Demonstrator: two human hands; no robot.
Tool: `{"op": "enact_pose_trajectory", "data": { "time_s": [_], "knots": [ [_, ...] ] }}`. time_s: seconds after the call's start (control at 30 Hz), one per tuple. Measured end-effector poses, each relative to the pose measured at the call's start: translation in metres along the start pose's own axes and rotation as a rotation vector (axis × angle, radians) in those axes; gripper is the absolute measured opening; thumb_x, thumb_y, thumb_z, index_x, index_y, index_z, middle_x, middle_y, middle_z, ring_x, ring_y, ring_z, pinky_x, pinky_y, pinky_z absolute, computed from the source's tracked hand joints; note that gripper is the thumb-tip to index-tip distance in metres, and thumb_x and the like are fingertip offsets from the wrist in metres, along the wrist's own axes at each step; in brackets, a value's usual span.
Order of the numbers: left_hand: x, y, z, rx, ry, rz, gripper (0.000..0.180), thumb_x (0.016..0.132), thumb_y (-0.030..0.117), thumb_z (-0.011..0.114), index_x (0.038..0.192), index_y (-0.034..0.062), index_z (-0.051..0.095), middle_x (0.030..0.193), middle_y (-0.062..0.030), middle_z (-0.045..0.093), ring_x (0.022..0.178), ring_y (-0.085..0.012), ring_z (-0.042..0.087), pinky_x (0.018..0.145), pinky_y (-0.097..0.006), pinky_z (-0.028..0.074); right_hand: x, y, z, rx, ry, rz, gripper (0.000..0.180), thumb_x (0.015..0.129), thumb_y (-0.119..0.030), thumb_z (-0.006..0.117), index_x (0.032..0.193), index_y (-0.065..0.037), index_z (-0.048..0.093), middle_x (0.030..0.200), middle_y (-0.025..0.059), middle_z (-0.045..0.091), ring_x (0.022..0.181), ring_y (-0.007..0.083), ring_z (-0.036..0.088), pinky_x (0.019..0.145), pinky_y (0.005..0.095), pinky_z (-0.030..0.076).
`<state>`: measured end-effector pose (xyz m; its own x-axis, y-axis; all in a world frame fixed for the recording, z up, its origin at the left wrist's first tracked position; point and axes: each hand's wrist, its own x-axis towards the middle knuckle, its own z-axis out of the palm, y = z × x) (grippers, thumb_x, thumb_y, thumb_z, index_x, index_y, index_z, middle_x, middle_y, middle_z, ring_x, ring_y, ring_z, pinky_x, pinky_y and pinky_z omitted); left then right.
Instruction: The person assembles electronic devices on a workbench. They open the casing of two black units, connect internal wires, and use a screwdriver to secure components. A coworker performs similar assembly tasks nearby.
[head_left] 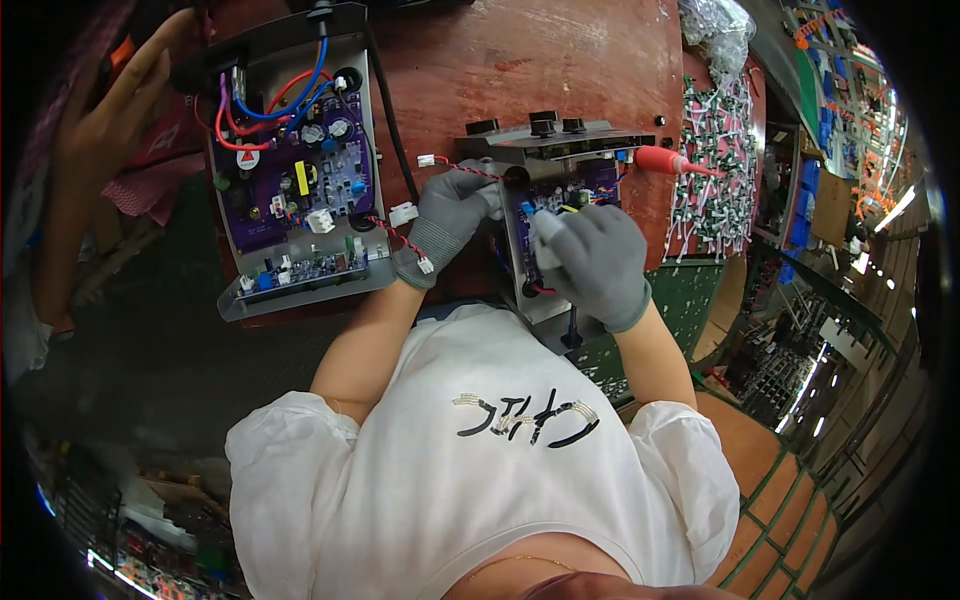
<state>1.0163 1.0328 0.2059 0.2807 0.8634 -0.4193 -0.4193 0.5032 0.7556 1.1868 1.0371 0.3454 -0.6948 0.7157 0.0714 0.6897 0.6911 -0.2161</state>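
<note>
Nearest my camera is a white shirt (500, 480). Beyond, a reddish worktop (600, 55) bears a wired chassis (312, 293) at left and a second chassis (585, 143) at the near edge. The gloved left hand (450, 212) curls beside that one, the right hand (602, 262) over its circuit board (604, 180); I can't tell what either grips.

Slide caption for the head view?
Gloved left hand and right hand at an open circuit-board housing on a red bench.

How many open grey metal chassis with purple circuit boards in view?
2. Left chassis: upper left of the picture. Right chassis: beside the grey-gloved left hand, partly covered by the grey-gloved right hand. More may be hidden.
</note>
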Motion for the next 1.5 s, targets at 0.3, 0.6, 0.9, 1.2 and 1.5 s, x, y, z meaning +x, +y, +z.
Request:
{"op": "enact_pose_trajectory", "data": {
  "time_s": [0.3,0.6,0.9,1.2,1.5],
  "knots": [
    [-0.014,0.016,-0.001,-0.105,-0.075,-0.118,0.03,0.084,0.011,0.064,0.111,-0.0028,0.064,0.105,-0.0055,0.065,0.097,-0.0125,0.06,0.09,-0.028,0.045,0.0,0.006,0.01,0.283,0.186,0.441,0.02,0.072,-0.001,0.067,0.091,-0.007,0.064,0.075,0.0065,0.059,0.067,0.0232,0.06,0.06,0.0336,0.048],
    [-0.022,0.009,0.02,0.183,0.11,0.053,0.035,0.082,0.015,0.073,0.111,0.0016,0.059,0.099,-0.0048,0.063,0.089,-0.0122,0.058,0.08,-0.027,0.049,0.004,0.008,0.019,0.323,0.214,0.491,0.018,0.076,0.0,0.066,0.092,-0.007,0.065,0.075,0.006,0.061,0.062,0.0199,0.06,0.059,0.0317,0.049],
    [-0.016,0.015,0.01,0.058,0.036,0.024,0.036,0.086,0.023,0.069,0.111,-0.0012,0.062,0.102,-0.008,0.065,0.095,-0.0148,0.06,0.084,-0.029,0.048,0.003,0.008,0.024,0.24,0.269,0.407,0.017,0.077,-0.001,0.066,0.093,-0.006,0.064,0.075,0.0062,0.06,0.065,0.0211,0.061,0.06,0.0325,0.049],
    [-0.022,-0.008,0.019,0.286,0.22,0.375,0.048,0.081,0.02,0.077,0.118,0.002,0.052,0.111,-0.0099,0.058,0.104,-0.0215,0.06,0.093,-0.034,0.049,0.003,-0.001,0.025,0.068,0.337,0.284,0.028,0.078,-0.006,0.069,0.104,-0.005,0.06,0.089,0.0102,0.063,0.081,0.0262,0.063,0.073,0.0362,0.05],
    [-0.016,-0.001,0.022,0.599,0.307,0.775,0.035,0.075,0.017,0.074,0.108,0.0075,0.063,0.105,-0.0102,0.052,0.101,-0.026,0.055,0.088,-0.037,0.047,-0.006,-0.002,0.027,0.264,0.321,0.409,0.033,0.077,-0.01,0.074,0.108,-0.006,0.06,0.093,0.0095,0.063,0.084,0.0256,0.063,0.076,0.0361,0.05]
  ]
}}
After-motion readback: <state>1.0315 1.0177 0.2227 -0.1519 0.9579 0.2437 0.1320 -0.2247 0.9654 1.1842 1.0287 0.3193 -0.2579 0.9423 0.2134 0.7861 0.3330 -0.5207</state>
